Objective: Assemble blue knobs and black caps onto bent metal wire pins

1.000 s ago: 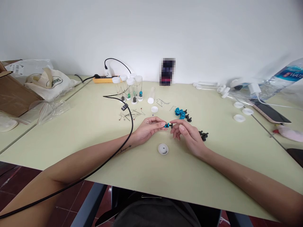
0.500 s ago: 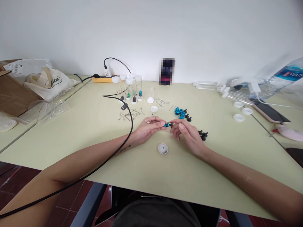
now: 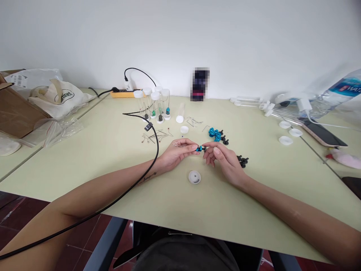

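Observation:
My left hand (image 3: pixel 183 148) pinches a small blue and black fitting (image 3: pixel 199 149) between thumb and fingers. Thin metal wire ends (image 3: pixel 177 144) stick out from the same hand. The fitting has a black disc-headed screw (image 3: pixel 204 149) on its right side. My right hand (image 3: pixel 221 156) is beside that screw, its index fingertip at or touching the disc; the thumb is apart and the other fingers curl loosely. Below the hands lies a white cap (image 3: pixel 194 177) with tiny dark pieces in it. Blue fittings (image 3: pixel 215 134) and black screws (image 3: pixel 243 161) lie near my right hand.
Clear tubes with white caps (image 3: pixel 155 96) stand at the back left. Bent metal wires (image 3: pixel 154 136) and hex keys (image 3: pixel 193 122) lie on the table. A black cable (image 3: pixel 141 178) crosses my left arm. More white caps (image 3: pixel 285 140) and a phone (image 3: pixel 323 131) are on the right.
The view has shifted very slightly. Both hands stay around the fitting in nearly the same pose.

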The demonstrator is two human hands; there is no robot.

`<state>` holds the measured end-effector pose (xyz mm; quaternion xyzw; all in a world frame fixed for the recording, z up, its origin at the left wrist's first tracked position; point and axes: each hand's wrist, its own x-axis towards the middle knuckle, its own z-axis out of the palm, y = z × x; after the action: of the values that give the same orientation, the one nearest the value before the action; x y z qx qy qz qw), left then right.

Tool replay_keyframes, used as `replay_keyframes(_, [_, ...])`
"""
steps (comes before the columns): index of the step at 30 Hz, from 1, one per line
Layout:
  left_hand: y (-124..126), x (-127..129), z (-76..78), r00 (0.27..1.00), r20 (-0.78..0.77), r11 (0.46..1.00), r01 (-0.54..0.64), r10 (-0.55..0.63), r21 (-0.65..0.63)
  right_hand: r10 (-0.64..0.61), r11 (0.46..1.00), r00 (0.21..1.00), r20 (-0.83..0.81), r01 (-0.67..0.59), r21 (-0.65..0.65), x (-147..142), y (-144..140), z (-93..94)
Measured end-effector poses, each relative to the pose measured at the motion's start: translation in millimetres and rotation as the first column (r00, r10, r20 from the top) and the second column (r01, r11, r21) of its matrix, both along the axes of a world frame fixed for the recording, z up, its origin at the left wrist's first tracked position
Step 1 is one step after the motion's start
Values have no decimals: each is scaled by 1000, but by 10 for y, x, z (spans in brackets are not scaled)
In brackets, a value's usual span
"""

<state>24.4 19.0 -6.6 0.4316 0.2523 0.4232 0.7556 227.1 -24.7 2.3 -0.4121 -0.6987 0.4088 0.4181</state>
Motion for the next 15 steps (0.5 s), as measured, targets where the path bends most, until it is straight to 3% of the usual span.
replay_keyframes(15, [-4,-4,21,1000,1,1000,4,-4,13,-6,1000,1000,-7,6,22,-8,-23,23])
